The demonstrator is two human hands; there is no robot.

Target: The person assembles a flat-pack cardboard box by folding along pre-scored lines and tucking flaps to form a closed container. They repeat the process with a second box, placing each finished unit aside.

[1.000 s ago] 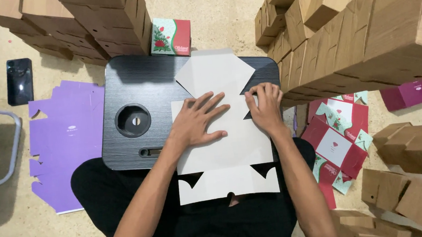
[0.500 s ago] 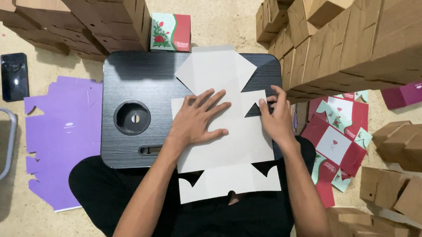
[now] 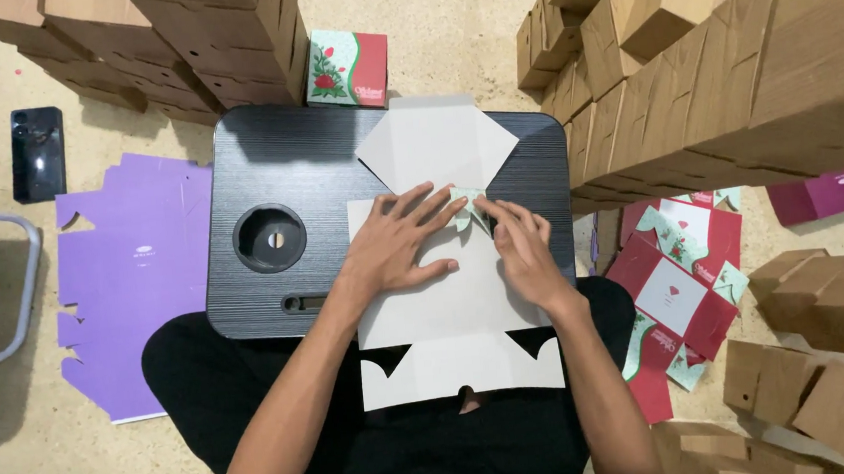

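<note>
A flat white cardboard box blank [image 3: 453,310] lies on a black lap table [image 3: 276,168] over my legs. My left hand [image 3: 397,239] presses flat on the blank's middle with its fingers spread. My right hand [image 3: 523,249] pinches a small side flap [image 3: 468,206] and folds it inward, so its green and red printed face shows. The two hands nearly touch at that flap. The blank's far flap [image 3: 435,141] lies flat toward the back of the table.
Stacks of brown cardboard boxes [image 3: 730,72] rise at right and at back left [image 3: 176,46]. A folded red and green box [image 3: 347,69] stands behind the table. Purple flat blanks [image 3: 129,280] lie left, printed red blanks [image 3: 681,277] right, and a black phone [image 3: 37,152] far left.
My right hand has moved inward from the blank's right edge and folded the small side flap over toward the centre. My left hand has stayed pressed on the blank.
</note>
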